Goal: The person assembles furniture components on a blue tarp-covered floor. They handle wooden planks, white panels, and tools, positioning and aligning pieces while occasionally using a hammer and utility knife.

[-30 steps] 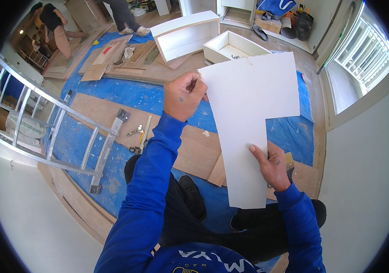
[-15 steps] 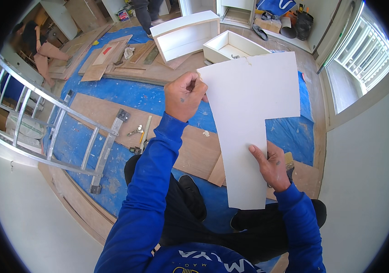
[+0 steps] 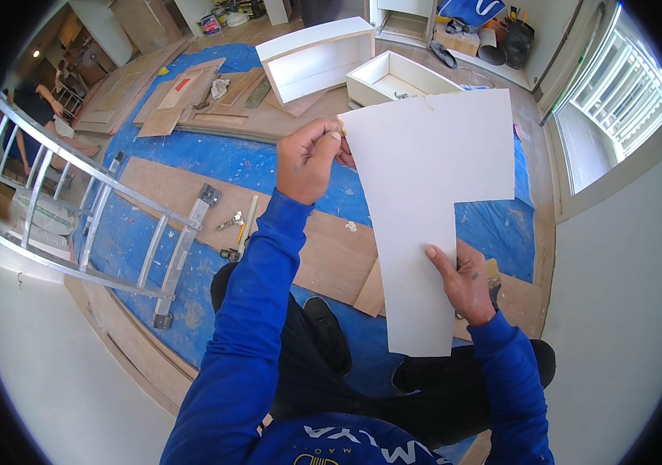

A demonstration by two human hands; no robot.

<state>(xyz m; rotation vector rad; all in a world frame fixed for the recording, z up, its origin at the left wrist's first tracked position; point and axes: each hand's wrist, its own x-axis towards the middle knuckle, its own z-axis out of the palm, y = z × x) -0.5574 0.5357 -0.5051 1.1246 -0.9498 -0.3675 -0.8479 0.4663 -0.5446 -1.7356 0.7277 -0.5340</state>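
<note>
A white, L-shaped sheet is held up in front of me, its wide part at the top and a narrow leg running down. Yellowish, ragged bits show along its top edge and upper left corner. My right hand grips the right edge of the narrow leg, thumb on the front and fingers behind. At the upper left corner, my left hand is closed in a pinch against the edge. Its fingertips are partly hidden there. A brush is partly visible behind my right hand.
An aluminium ladder lies at the left. Wooden boards rest on a blue tarp, with a small metal tool and a folding ruler. Beyond stand white drawers. A person is at the far left.
My left hand has shifted slightly up and left, its fingers loosening a little at the corner. The sheet's top has moved slightly right. The legs at the back have left view; the person at left has moved.
</note>
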